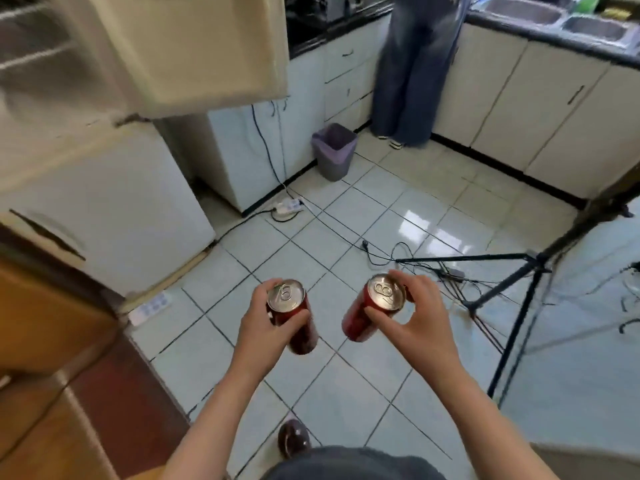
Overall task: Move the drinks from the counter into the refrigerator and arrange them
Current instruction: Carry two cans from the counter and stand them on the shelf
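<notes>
I carry two red drink cans over the tiled floor. My left hand (pixel 263 320) grips one red can (pixel 294 317) around its side, silver top facing up. My right hand (pixel 415 313) pinches the second red can (pixel 367 306) at its rim, and this can tilts to the left. The white refrigerator (pixel 104 209) stands at the left with its upper door (pixel 194 53) swung open, wire shelves showing inside at the top left.
Another person in wide blue trousers (pixel 412 71) stands at the far counter by the sink (pixel 554 15). A grey bin (pixel 334 150), a power strip (pixel 287 206) with cables, and a black tripod (pixel 512 292) sit on the floor. A wooden surface (pixel 41 341) lies at my left.
</notes>
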### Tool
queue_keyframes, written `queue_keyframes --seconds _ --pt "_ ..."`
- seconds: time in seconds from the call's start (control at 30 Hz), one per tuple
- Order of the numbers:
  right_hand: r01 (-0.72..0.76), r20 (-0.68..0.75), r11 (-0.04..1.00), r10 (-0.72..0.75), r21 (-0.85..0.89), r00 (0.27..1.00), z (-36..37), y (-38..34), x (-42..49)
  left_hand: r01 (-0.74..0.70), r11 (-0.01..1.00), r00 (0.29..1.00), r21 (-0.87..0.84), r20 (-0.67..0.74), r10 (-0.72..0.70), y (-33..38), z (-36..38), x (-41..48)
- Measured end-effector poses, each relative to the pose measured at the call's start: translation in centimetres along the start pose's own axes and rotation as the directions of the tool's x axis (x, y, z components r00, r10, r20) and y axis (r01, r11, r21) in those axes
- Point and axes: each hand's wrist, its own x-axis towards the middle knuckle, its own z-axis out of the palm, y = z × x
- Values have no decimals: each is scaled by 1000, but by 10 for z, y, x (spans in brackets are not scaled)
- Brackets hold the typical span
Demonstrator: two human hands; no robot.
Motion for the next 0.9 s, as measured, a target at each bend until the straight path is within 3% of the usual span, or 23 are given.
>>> queue_keyframes --seconds 0.2,0.3,0.47,0.9 --pt "132 135 991 -135 29 982 98 -68 59 -23 1000 975 0 -220 22 -15 -105 34" --pt "204 218 977 -213 64 952 143 -93 82 23 998 947 -62 -318 -41 -29 -139 43" --pt "272 341 950 -310 156 887 225 -131 132 83 984 866 -160 -476 -151 -50 -194 70" --pt "437 472 823 -566 363 676 453 -293 324 3 994 654 -110 -752 -85 -38 -416 233"
